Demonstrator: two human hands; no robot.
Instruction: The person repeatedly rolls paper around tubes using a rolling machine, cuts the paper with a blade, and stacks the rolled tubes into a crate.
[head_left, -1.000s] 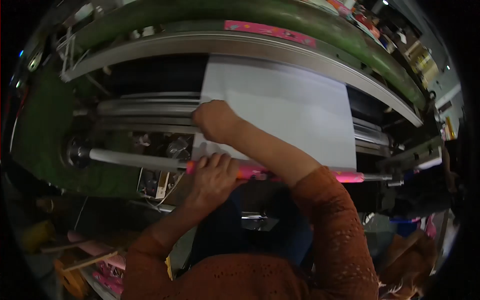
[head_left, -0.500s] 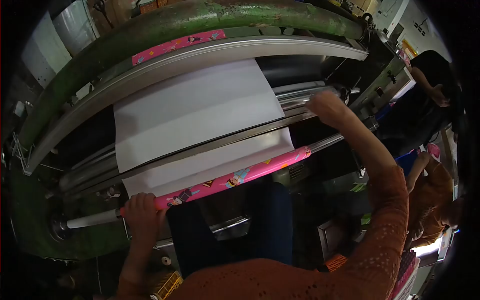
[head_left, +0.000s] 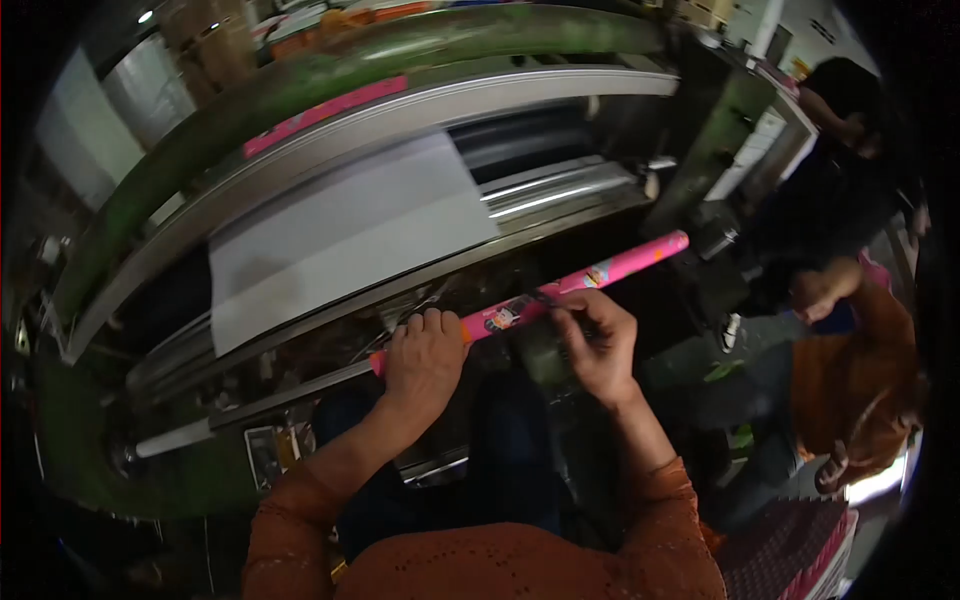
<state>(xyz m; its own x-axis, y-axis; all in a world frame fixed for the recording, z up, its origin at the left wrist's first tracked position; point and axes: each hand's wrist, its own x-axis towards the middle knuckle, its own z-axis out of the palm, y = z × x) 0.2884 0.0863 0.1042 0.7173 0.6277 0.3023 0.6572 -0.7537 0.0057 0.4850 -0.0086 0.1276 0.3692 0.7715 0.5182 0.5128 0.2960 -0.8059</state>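
- Two bare hands work at one pink printed roll (head_left: 640, 262), which runs at a slant in front of me, its right end higher in the view than its left.
- My left hand (head_left: 424, 365) is gripping the roll near its left end, knuckles up and fingers wrapped over it.
- My right hand (head_left: 597, 350) is half curled, thumb and fingers drawn together at the roll's near side, around its middle; blur hides whether I have hold of anything.
- A metal rod (head_left: 290, 395) reaches from the left to the roll's left end, with a white sleeve (head_left: 172, 440) farther out on it.
- Beyond the roll, a white sheet (head_left: 340, 240) lies over the machine's rollers (head_left: 575, 190), below a pale metal rail (head_left: 400, 110).
- Off to the right are a person in black (head_left: 820, 200) and another in orange-brown (head_left: 850, 390).
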